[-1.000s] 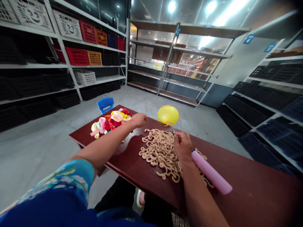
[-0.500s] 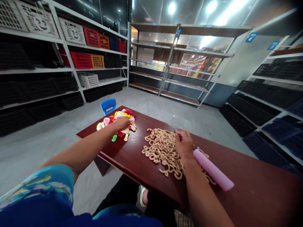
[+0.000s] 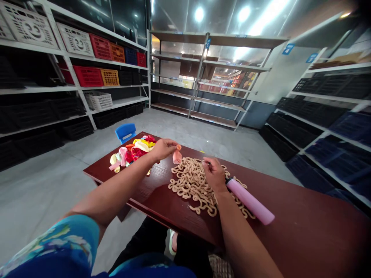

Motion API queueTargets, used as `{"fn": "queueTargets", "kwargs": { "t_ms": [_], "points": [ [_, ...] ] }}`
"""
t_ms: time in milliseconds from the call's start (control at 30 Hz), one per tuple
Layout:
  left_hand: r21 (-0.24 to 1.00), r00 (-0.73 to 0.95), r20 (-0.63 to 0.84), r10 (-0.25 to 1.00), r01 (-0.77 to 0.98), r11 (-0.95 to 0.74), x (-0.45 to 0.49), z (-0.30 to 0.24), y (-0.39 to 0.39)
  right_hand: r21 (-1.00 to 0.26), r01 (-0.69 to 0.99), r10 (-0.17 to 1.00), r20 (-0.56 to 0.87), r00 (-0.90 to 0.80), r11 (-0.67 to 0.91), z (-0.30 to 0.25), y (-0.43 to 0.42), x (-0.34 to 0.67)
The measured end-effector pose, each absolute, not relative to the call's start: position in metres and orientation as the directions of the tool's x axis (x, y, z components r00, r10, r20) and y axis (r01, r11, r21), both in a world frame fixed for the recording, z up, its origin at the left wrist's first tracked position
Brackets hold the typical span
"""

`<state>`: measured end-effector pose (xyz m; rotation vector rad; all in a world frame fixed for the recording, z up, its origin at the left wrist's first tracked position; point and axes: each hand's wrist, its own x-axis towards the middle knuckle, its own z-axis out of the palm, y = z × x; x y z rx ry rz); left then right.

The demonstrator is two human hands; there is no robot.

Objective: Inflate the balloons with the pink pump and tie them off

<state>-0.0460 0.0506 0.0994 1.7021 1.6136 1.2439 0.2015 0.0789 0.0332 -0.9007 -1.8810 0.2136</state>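
Centrally, my left hand is raised over the far side of the dark red desk, its fingers grasping a peach-coloured balloon near its ring-shaped mouth; the limp body hangs below, just beside the far left border of a heap of beige curled cords. My right hand is over the right part of that heap, fingers bent. Something small and dark shows at their tips, but I cannot tell whether they grasp it or are merely curled.

Under and beside my right wrist lies a pink cylinder with a dark far end, slanting toward the near right, with some of the cords around it. On the left part of the desk, a pile of limp balloons in red, yellow, pink and cream lies just beyond my left forearm. A blue chair stands past the desk's far left corner. Racks frame the room: the left one carries coloured crates, the right one dark bins.
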Motion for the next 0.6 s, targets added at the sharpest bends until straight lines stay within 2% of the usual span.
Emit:
{"fn": "queueTargets", "kwargs": {
  "t_ms": [67, 133, 200, 267, 400, 467, 500, 567, 600],
  "points": [
    [0.914, -0.035, 0.154, 0.988, 0.385, -0.128, -0.017, 0.090, 0.053, -0.602, 0.390, 0.707, 0.666, -0.237, 0.697, 0.031, 0.078, 0.199],
    [0.945, 0.044, 0.114, 0.992, 0.305, -0.122, 0.009, 0.080, 0.055, -0.688, 0.296, 0.749, 0.621, -0.231, 0.662, 0.029, 0.078, 0.197],
    [0.970, 0.078, 0.094, 0.993, 0.217, -0.109, 0.028, 0.071, 0.057, -0.725, 0.243, 0.764, 0.608, -0.216, 0.645, 0.027, 0.080, 0.197],
    [0.990, 0.057, 0.094, 0.994, 0.100, -0.100, 0.041, 0.066, 0.056, -0.719, 0.238, 0.757, 0.620, -0.204, 0.653, 0.027, 0.082, 0.197],
    [0.994, -0.104, 0.081, 0.991, -0.069, -0.089, 0.049, 0.062, 0.047, -0.718, 0.270, 0.762, 0.636, -0.122, 0.642, 0.027, 0.086, 0.200],
    [0.990, -0.048, -0.048, 0.998, -0.138, 0.041, 0.049, 0.062, 0.040, -0.718, 0.282, 0.760, 0.645, -0.073, 0.637, 0.028, 0.084, 0.201],
    [0.970, 0.056, -0.161, 0.985, -0.175, 0.168, 0.049, 0.061, 0.036, -0.708, 0.289, 0.752, 0.655, -0.074, 0.645, 0.030, 0.083, 0.201],
    [0.866, 0.322, -0.376, 0.869, -0.213, 0.453, 0.050, 0.058, 0.031, -0.660, 0.318, 0.721, 0.680, -0.135, 0.681, 0.034, 0.077, 0.200],
    [0.798, 0.430, -0.435, 0.791, -0.224, 0.560, 0.051, 0.057, 0.030, -0.623, 0.337, 0.698, 0.692, -0.184, 0.706, 0.037, 0.074, 0.200]
  ]
}}
